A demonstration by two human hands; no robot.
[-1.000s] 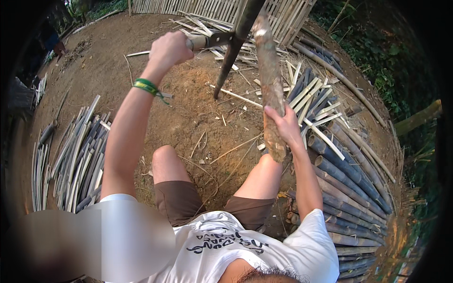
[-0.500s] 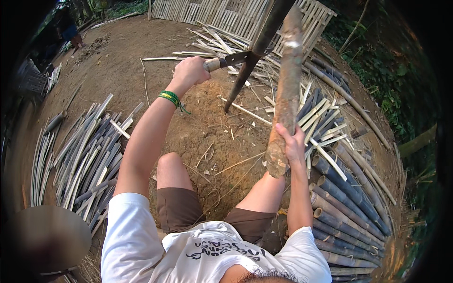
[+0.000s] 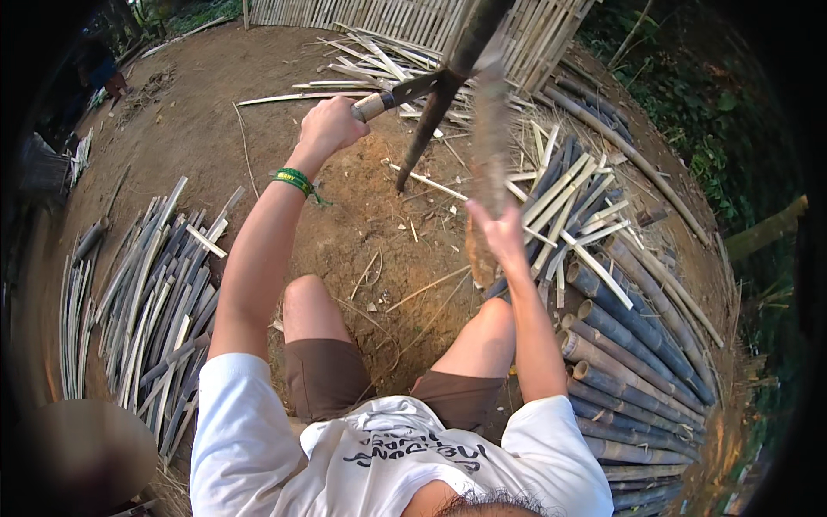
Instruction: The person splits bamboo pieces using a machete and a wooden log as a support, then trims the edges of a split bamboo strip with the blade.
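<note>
My left hand (image 3: 330, 133), a green band on its wrist, is closed round the handle of a large knife (image 3: 416, 90). The dark blade runs into a dark bamboo pole (image 3: 421, 138) that slants up and away; how deep it sits I cannot tell. My right hand (image 3: 500, 231) grips a thick wooden stick (image 3: 491, 146), rough and brown, smeared by motion. The stick's upper part is beside the pole, close to the far side of the blade. Whether the stick touches the blade is unclear.
Split bamboo strips (image 3: 164, 293) lie heaped at left. More strips (image 3: 568, 202) and bamboo poles (image 3: 637, 345) spread at right. A slatted bamboo panel (image 3: 345, 15) stands at the back. At far left is another person (image 3: 108, 73). A blurred round shape (image 3: 86, 452) is at lower left.
My right hand has swung the stick left and up toward the pole and the blade. The left hand keeps its hold on the knife; the whole view has shifted slightly.
</note>
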